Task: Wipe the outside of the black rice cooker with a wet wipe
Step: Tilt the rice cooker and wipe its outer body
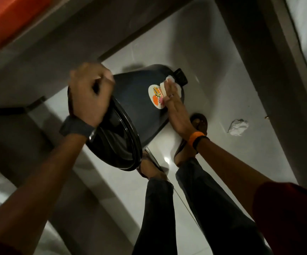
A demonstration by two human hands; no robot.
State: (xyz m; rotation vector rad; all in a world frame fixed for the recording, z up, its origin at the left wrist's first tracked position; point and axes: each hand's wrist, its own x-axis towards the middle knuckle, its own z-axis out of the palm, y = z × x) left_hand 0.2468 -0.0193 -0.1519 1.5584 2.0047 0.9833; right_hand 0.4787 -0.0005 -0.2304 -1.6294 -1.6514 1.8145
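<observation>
White glossy floor tiles [213,74] under tilted black rice cooker [136,100].

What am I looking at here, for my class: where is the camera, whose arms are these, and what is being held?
There is one picture, taken by a camera worn on a person's head, looking down at their own arms, legs and the pale tiled floor. The left hand grips the rim of a tilted round black rice cooker, holding it above the floor. The right hand lies flat, pressing a white wet wipe on the cooker's side, next to an oval flower sticker. A crumpled white wad lies on the floor to the right.
</observation>
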